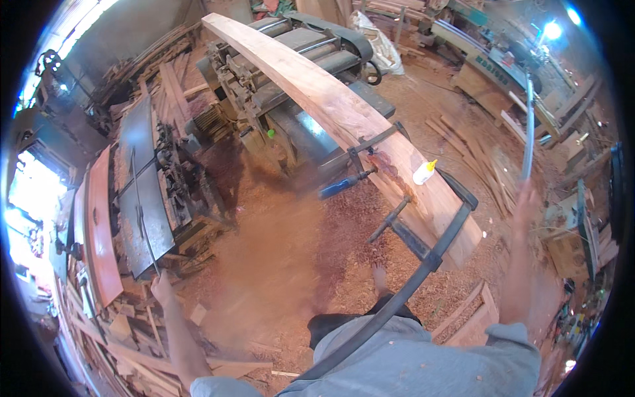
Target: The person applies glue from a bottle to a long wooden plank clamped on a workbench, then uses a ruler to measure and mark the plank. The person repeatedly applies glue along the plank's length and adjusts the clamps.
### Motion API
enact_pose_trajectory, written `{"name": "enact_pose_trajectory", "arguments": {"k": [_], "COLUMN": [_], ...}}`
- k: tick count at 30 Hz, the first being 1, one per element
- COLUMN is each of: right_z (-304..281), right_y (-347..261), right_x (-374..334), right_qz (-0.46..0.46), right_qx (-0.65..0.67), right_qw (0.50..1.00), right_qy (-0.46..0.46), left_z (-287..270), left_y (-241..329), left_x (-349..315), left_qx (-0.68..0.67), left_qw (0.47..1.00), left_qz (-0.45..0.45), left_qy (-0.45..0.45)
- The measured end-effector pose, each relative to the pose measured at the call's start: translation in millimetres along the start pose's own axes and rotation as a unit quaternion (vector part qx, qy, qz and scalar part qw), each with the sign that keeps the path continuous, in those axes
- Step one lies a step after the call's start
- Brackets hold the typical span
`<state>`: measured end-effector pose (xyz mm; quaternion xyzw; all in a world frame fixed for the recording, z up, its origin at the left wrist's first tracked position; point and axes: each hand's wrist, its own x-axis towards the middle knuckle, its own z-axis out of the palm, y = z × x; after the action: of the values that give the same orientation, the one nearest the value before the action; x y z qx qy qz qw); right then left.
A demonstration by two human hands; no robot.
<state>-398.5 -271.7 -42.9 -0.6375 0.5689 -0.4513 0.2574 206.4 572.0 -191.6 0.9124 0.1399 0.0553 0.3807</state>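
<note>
My left hand (pixel 161 289) is closed around the lower end of a thin dark rod (pixel 139 215), which extends up in front of a flat grey machine table. Out to the right, my right hand (pixel 526 200), blurred, grips the bottom of a long silver metal bar (pixel 529 132) pointing upward. Between my arms lies a thick wooden plank (pixel 317 92). One clamp with a blue handle (pixel 345 184) grips its edge, and a second, long dark bar clamp (pixel 397 301) crosses its near end and reaches toward my body. A white glue bottle (pixel 423 173) with a yellow cap lies on the plank.
Under the plank's far part stands a heavy grey woodworking machine (pixel 264 86) with rollers. Another machine (pixel 142 192) with flat metal tables is on the left. Wood strips (pixel 473 159) lie on the sawdust-covered floor at right. Offcuts (pixel 126 327) are piled at lower left.
</note>
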Motion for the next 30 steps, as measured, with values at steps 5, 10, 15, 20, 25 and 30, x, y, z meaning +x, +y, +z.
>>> {"name": "enact_pose_trajectory", "arguments": {"k": [5,10,15,20,25,30], "right_z": [66.8,228.7,347.9,380.7,424.2,436.9], "right_y": [-104.1,-232.3,-264.4,-246.9,-239.4,-215.4], "right_x": [95.1,111.8,102.5,56.9,38.1,18.8], "right_qz": [-0.23,-0.299,-0.085,0.081,-0.042,-0.172], "right_qx": [0.013,0.191,0.392,0.51,0.193,0.039], "right_qw": [0.965,0.859,0.761,0.62,0.802,0.827], "right_qy": [-0.127,-0.368,-0.51,-0.59,-0.564,-0.534], "left_z": [-76.5,-79.5,-48.0,-12.4,40.7,85.8], "left_y": [193.4,394.2,501.6,492.0,467.9,419.0], "left_x": [-124.0,-190.3,-183.8,-152.5,-107.5,-68.4], "left_qx": [-0.023,0.143,0.163,0.152,0.293,0.247], "left_qw": [0.991,0.96,0.924,0.911,0.875,0.895], "left_qz": [0.097,0.237,0.259,0.229,0.342,0.291], "left_qy": [-0.088,-0.052,-0.229,-0.307,-0.177,-0.231]}}
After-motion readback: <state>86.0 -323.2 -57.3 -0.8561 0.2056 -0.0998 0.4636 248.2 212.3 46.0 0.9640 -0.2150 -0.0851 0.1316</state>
